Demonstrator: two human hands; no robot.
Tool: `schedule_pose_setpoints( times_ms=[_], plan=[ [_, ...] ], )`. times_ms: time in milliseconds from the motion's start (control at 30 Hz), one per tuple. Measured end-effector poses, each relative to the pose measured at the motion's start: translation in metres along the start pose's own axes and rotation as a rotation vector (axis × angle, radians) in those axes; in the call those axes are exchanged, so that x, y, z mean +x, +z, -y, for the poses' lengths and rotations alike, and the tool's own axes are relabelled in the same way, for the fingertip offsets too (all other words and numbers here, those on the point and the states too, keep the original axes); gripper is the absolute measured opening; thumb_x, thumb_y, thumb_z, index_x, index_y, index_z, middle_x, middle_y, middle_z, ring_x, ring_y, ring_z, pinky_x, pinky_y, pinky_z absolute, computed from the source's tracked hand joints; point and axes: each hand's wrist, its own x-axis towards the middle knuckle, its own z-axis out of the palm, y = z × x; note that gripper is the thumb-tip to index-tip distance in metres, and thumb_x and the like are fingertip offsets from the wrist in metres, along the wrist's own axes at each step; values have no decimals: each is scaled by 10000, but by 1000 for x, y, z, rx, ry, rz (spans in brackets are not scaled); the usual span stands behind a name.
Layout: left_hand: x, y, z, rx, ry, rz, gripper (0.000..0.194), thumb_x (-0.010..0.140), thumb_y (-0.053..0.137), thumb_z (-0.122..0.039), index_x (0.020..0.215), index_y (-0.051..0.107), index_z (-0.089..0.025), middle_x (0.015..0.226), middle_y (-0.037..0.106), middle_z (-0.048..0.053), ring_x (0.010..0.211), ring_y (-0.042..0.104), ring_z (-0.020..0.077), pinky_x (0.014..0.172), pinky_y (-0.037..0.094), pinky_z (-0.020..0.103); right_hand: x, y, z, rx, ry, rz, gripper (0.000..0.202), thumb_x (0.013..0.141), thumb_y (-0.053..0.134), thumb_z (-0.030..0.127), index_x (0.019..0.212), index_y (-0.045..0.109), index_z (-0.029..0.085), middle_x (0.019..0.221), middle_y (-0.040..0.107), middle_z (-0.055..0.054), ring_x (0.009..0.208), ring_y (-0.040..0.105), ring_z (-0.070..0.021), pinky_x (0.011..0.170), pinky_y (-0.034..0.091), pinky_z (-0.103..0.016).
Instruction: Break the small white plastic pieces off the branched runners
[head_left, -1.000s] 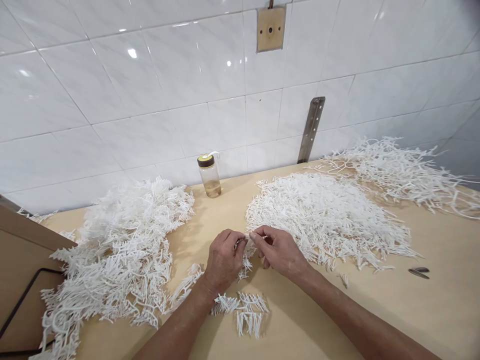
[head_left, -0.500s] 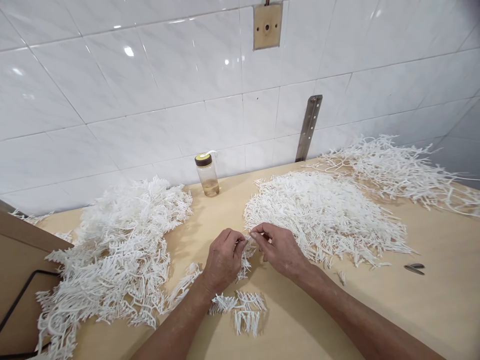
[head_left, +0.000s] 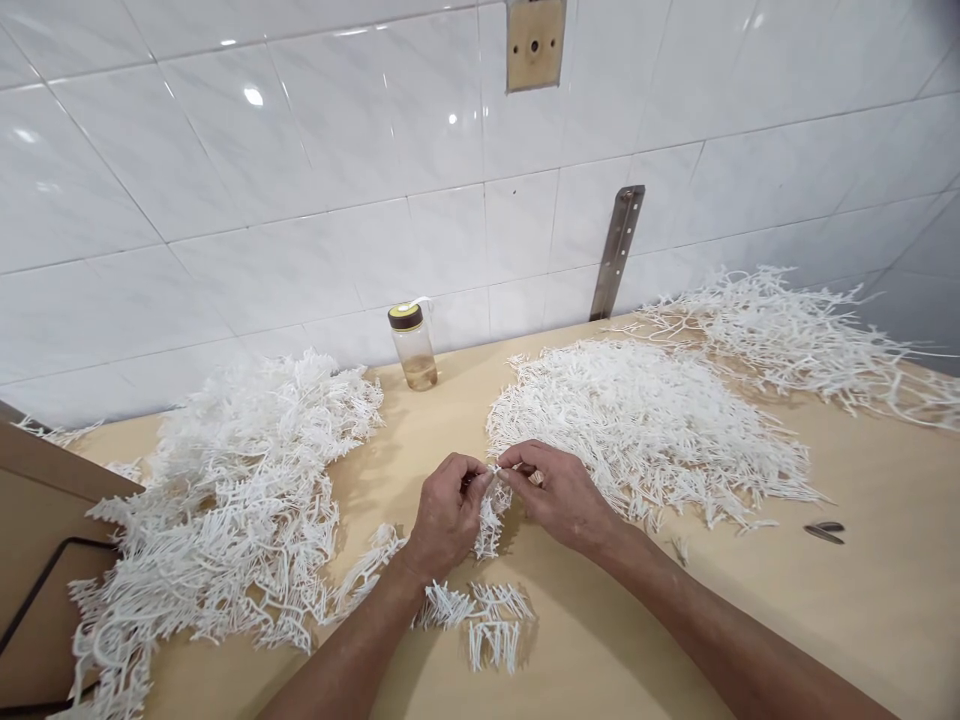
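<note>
Both hands pinched one small white plastic sprig [head_left: 491,505] between thumbs and fingertips, the left hand [head_left: 446,515] and right hand [head_left: 559,492] meeting just above the wooden table [head_left: 750,620]. A tall heap of white pieces [head_left: 232,510] lay at left; trimmed clusters [head_left: 480,615] sat near the wrists; a bottle [head_left: 411,345] stood by the tiled wall; a flatter pile [head_left: 645,420] spread right, a small metal tool [head_left: 823,532] beyond.
</note>
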Motion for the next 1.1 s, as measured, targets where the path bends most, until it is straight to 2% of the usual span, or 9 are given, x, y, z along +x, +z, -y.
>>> schedule_pose_setpoints(
  times_ms=[100,200,300,400,567,733,833,967,1100],
  plan=[
    [1,0,-1,-18,-60,13,138,918,529,-264,863,621,-177,777,645,25,679,573,135,621,458,253,1,-2,2,-14,29,4,161,892,531,267,896,681,208,867,705,-48,734,627,-176,691,509,-318],
    [0,1,1,15,-40,44,127,917,519,-244,882,624,-183,818,662,36,705,585,144,644,464,268,0,-2,2,-41,78,20,180,906,507,288,870,663,205,806,686,-35,710,613,-178,677,488,-323],
    [-2,3,3,75,-7,86,114,906,510,-209,864,616,-194,813,654,28,705,578,148,648,454,276,-1,1,-3,-146,42,32,192,932,466,256,847,628,198,825,665,-40,739,602,-179,685,457,-318],
    [-2,4,4,90,-35,112,121,892,496,-178,822,593,-194,763,627,9,675,559,143,628,433,270,-1,7,-8,-318,0,51,192,947,431,187,843,592,183,867,640,-54,708,582,-163,655,417,-297],
    [0,6,2,71,-110,105,124,864,504,-150,770,573,-193,705,598,-9,640,539,138,611,411,258,0,17,-8,-492,24,25,174,939,430,106,855,568,172,841,617,-65,663,559,-165,595,369,-282],
    [-1,7,3,124,-80,84,143,862,472,-134,749,534,-197,707,584,-4,659,537,148,624,412,268,0,26,-9,-575,39,-4,197,915,419,53,826,545,175,813,593,-72,607,520,-163,549,334,-283],
    [-2,7,3,121,-73,60,138,861,482,-150,749,547,-197,709,594,-3,663,545,150,626,421,273,1,25,-10,-495,69,-5,177,920,428,89,819,544,177,811,604,-65,638,536,-167,576,351,-286],
    [-2,4,3,-18,-127,3,101,871,537,-217,802,607,-194,719,636,1,636,566,136,606,446,256,1,17,-10,-186,84,15,156,933,464,217,834,582,196,771,629,-23,703,576,-174,656,414,-293],
    [0,1,2,-107,-185,-71,134,852,618,-310,894,624,-183,754,655,6,642,588,127,615,476,242,-1,10,-9,23,141,-7,174,929,498,331,875,615,214,706,626,-8,653,572,-180,604,431,-300]
  ],
)
